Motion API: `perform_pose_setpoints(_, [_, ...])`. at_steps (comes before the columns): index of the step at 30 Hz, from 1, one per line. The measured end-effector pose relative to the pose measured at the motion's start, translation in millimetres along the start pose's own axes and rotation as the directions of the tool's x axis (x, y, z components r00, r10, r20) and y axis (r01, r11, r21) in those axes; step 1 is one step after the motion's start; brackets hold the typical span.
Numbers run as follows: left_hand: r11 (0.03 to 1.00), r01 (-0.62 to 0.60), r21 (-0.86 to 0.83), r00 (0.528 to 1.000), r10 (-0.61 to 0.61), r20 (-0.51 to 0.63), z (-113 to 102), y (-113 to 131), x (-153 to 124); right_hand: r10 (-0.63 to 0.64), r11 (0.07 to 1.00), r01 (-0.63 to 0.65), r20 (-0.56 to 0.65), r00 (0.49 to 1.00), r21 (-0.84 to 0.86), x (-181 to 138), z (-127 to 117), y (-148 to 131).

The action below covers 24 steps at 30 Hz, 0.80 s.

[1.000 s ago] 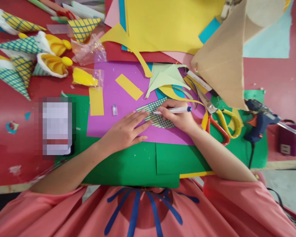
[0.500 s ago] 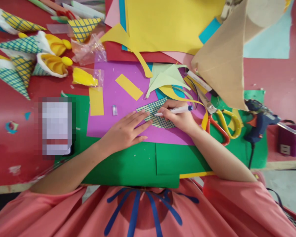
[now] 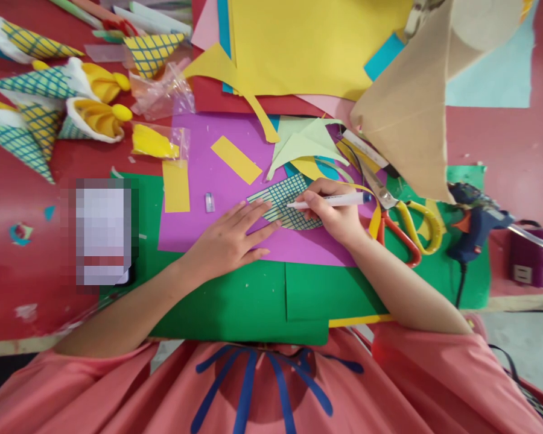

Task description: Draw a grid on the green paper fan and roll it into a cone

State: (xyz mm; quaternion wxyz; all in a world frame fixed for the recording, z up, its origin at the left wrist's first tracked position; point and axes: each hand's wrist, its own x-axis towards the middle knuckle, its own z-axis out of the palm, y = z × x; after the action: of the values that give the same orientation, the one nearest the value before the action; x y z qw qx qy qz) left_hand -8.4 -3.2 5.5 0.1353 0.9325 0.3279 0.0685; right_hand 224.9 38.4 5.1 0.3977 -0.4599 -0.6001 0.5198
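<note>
My left hand [image 3: 233,235] lies flat with its fingers stretched out, pressing down the left end of a pale paper piece [image 3: 283,204] covered with a dark grid of lines. That piece rests on a purple sheet [image 3: 199,181]. My right hand [image 3: 335,217] is closed on a white pen with a blue end [image 3: 328,202], its tip touching the gridded piece. A small pen cap [image 3: 210,202] lies on the purple sheet, left of my left hand.
Yellow and orange-handled scissors [image 3: 405,223] and a blue glue gun [image 3: 473,220] lie to the right. A green sheet [image 3: 235,301] is under the purple one. Finished gridded paper cones [image 3: 40,114] sit far left, a big yellow sheet [image 3: 308,42] and paper scraps at the back.
My right hand has shifted slightly right and up with the pen, uncovering more of the gridded piece. My left hand has stayed put.
</note>
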Motion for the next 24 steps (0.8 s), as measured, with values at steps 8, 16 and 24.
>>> perform_pose_setpoints(8, [1.0, 0.004, 0.014, 1.0, -0.004, -0.002, -0.6, 0.8, 0.8, -0.017, 0.987, 0.038, 0.139, 0.99, -0.157, 2.8, 1.7, -0.8])
perform_pose_setpoints(16, [1.0, -0.003, 0.027, 1.0, 0.003, -0.002, -0.2, 0.5, 0.2, -0.019, 0.983, 0.051, 0.178, 0.984, -0.175, 3.9, 0.4, -2.8])
perform_pose_setpoints(24, [1.0, -0.006, 0.028, 1.0, 0.006, -0.003, 0.3, 0.0, 0.3, -0.038, 0.988, 0.06, 0.15, 0.988, -0.143, 3.6, 0.7, -1.5])
